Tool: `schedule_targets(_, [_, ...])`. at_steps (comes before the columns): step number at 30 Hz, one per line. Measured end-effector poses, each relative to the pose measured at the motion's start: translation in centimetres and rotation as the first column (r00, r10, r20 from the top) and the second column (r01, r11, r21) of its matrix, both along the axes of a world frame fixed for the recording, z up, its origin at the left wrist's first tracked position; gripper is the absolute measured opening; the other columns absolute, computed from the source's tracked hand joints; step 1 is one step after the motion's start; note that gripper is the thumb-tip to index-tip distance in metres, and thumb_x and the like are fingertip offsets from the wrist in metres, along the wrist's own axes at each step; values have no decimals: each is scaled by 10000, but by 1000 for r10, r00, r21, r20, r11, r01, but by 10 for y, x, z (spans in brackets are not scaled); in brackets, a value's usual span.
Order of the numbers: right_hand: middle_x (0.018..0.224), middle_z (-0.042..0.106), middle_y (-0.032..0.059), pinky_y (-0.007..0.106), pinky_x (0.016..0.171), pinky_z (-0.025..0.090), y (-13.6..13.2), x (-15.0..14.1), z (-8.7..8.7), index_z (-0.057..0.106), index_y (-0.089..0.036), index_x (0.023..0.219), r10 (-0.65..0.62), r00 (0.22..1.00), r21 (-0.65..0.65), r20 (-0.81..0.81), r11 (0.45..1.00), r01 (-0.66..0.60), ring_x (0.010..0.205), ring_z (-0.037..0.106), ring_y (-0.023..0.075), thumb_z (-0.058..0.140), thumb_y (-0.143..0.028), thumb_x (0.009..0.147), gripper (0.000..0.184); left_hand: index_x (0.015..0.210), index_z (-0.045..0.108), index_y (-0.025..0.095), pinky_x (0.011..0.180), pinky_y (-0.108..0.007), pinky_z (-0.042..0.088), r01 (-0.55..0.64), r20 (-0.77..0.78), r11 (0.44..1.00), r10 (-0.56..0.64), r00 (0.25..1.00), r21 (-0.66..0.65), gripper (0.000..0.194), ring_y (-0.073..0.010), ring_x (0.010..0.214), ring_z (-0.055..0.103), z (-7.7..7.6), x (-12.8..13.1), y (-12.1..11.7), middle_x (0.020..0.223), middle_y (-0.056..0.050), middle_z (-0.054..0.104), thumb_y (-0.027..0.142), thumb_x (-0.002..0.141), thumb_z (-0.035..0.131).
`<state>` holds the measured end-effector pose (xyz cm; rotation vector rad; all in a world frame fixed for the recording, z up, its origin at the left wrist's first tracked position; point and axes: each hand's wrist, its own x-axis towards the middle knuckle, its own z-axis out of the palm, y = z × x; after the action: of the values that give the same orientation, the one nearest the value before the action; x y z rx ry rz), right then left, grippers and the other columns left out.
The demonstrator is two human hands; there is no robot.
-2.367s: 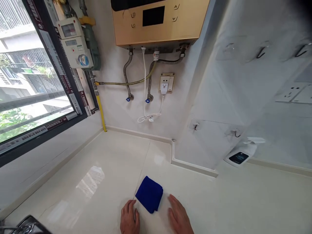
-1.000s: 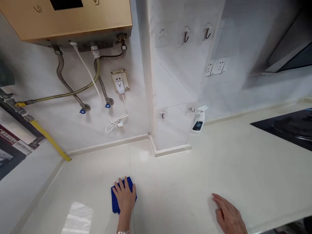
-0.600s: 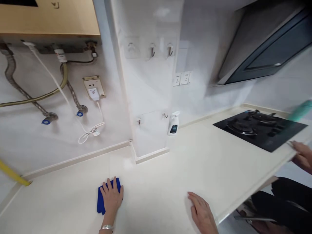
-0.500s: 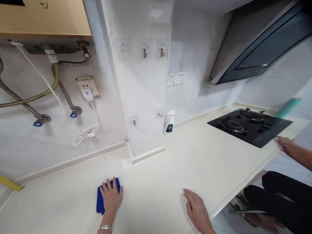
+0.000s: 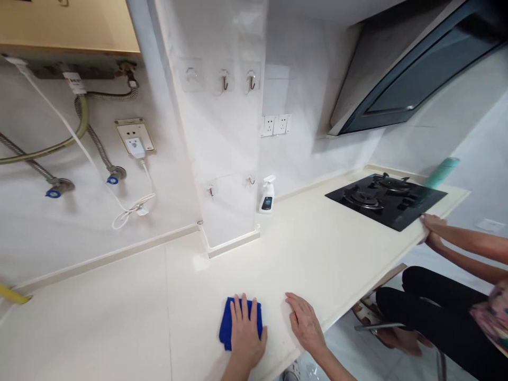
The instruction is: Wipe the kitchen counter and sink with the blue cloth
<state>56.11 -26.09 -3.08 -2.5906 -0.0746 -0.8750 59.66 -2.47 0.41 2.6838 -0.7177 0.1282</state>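
My left hand [image 5: 246,333] lies flat on a folded blue cloth [image 5: 227,328], pressing it against the white countertop [image 5: 206,286]. Its fingers are stretched out, slightly apart, across the cloth, and the palm covers much of it. A short way to the right, my right hand [image 5: 306,324] rests near the counter's front edge. That hand is empty, its fingers extended and loosely bent, and it does not touch the cloth.
A white spray bottle [image 5: 267,196] stands by the wall pillar [image 5: 222,211]. Farther right are a black gas hob [image 5: 384,201] and a green bottle [image 5: 442,172]. A seated person's hands [image 5: 432,227] touch the counter edge. A yellow pipe [image 5: 14,295] enters at far left.
My left hand and the blue cloth have slid right along the counter, closer to my right hand. The view has shifted slightly. More of the seated person shows, with both their hands at the edge.
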Motion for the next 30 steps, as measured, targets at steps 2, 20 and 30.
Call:
schedule_targets(2, [1303,629,61,414,1017,483,-2,0,-3,549,-231,1225,8,1000,-11,-1,1000,-8,1213,571,202,401,-68,836,447,1554,161,300,1192,-720,268,95,-18,995,-95,995,-1,815,-447,1516,110,-2,-17,8,1659,-131,178,347,846,562])
schedule_targets(20, [1359,597,85,456,1015,493,-9,-2,-24,487,-230,1311,19,999,-60,-34,998,-21,1233,570,236,392,-166,896,431,1445,445,162,1153,-578,315,-823,202,555,798,568,124,631,-419,1403,359,38,-1,281,1435,-173,512,476,906,349])
schedule_targets(30, [1357,601,102,488,1008,483,-16,-4,-38,501,-227,1316,60,998,-41,-27,997,-62,1205,588,269,390,-259,923,409,1361,560,156,1191,-603,280,-710,-27,704,710,704,-16,619,-389,1437,357,31,-9,237,1432,-170,550,509,883,385])
